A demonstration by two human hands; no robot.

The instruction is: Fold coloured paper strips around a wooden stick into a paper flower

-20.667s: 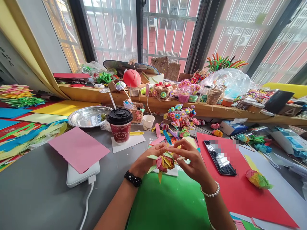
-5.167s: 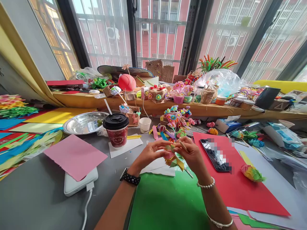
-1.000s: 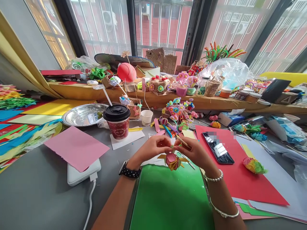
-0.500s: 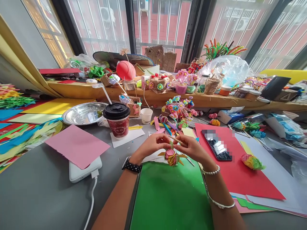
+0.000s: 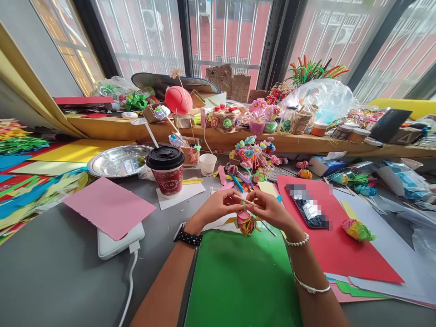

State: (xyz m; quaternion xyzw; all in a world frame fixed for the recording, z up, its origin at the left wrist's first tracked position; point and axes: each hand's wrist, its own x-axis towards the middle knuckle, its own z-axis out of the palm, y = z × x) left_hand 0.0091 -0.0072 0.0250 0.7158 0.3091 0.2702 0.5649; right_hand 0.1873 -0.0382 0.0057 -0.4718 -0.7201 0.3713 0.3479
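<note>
A paper flower (image 5: 245,222) in pink and yellow hangs head-down between my two hands, its bloom just over the far edge of a green board (image 5: 245,277). My left hand (image 5: 221,206) is closed, fingertips pinching the flower's pale green base. From the other side my right hand (image 5: 267,208) pinches a thin pale stick (image 5: 243,200), which lies across the top of that base; its fingers meet the left fingertips. Yellow-orange pointed paper pieces stick out around the bloom. The exact contact between stick and base is hidden by the fingers.
To the left stand a lidded coffee cup (image 5: 166,170), a metal plate (image 5: 116,165) and a white power bank (image 5: 121,238) under pink paper (image 5: 111,206). At right, a phone (image 5: 308,206) and another paper flower (image 5: 358,229) lie on red paper (image 5: 354,254). Crafts crowd the windowsill.
The flower has turned a little in my fingers. The stick has shifted left and now lies flatter, and my right hand has moved slightly toward my left.
</note>
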